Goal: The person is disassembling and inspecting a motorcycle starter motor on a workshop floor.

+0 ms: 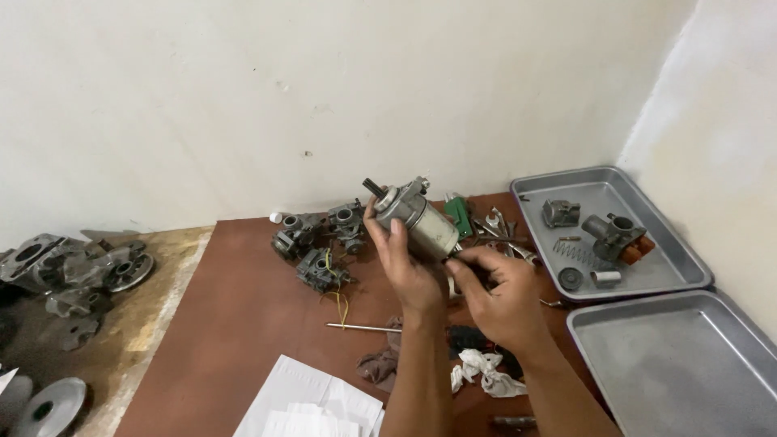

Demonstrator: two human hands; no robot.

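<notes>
Left hand (405, 263) is wrapped around a small starter motor (414, 218), holding it tilted up over the desk (235, 324) near its back edge, while right hand (502, 295) pinches its lower end, probably to steady it

Soft, even light, perhaps from overhead, fills the scene; shadows are faint. The pale plaster wall (324, 89) looks washed out but not blown. The two shiny grey metal trays (688, 372) show dull sheen, no hard glare. Fine detail is slightly soft, with lines bowing near the frame edges.
</notes>
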